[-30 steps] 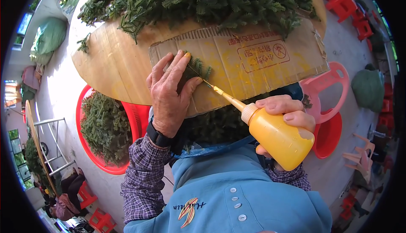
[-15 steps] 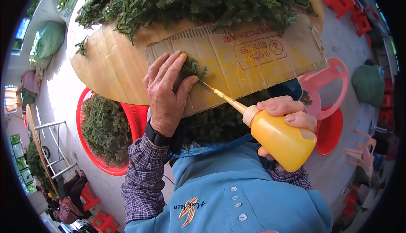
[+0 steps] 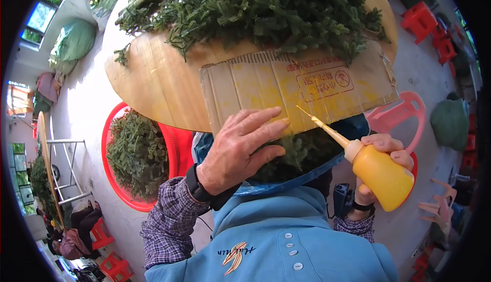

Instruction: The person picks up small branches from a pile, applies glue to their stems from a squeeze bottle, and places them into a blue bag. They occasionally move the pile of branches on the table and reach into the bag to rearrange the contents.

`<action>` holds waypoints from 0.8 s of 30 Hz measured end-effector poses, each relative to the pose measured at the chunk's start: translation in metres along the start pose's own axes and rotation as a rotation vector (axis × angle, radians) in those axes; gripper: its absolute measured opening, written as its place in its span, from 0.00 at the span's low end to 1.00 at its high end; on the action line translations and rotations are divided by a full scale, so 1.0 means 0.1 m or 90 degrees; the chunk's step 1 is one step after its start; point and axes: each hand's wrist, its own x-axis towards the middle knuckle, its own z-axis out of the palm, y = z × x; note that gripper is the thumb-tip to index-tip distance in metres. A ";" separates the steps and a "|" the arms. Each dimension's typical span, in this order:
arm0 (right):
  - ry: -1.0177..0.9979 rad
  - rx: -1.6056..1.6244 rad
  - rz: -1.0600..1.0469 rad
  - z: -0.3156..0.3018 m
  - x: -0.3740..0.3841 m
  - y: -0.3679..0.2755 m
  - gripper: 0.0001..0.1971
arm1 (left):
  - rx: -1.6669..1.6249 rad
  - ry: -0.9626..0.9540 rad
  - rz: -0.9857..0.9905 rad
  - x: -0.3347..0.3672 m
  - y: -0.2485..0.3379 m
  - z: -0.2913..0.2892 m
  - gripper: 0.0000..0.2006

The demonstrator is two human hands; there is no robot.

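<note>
My right hand (image 3: 387,151) grips a yellow squeeze bottle (image 3: 383,177) with a long tapered nozzle, its thin tip pointing up and left over a cardboard sheet (image 3: 250,82). Yellow smears mark the cardboard. My left hand (image 3: 243,149) is near the cardboard's lower edge, above a blue plastic-lined container (image 3: 358,128) on my lap side. Its fingers are stretched out and apart, with nothing visibly gripped. Green fir-like sprigs (image 3: 302,154) fill the container just beside those fingertips. The container's left part is hidden behind my hand.
A big pile of green sprigs (image 3: 266,11) covers the far part of the round wooden table (image 3: 148,77). A red basket (image 3: 113,179) of sprigs stands at the left. On the right are a pink plastic chair (image 3: 409,103) and red stools (image 3: 419,21).
My left hand has come off the cardboard toward me, over the container; the sprig it held down there is gone from the cardboard. The bottle has moved right, away from the left hand.
</note>
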 end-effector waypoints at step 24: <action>-0.020 0.015 0.056 0.05 -0.03 0.12 0.38 | 0.205 0.339 -0.277 0.15 -0.90 -0.88 0.11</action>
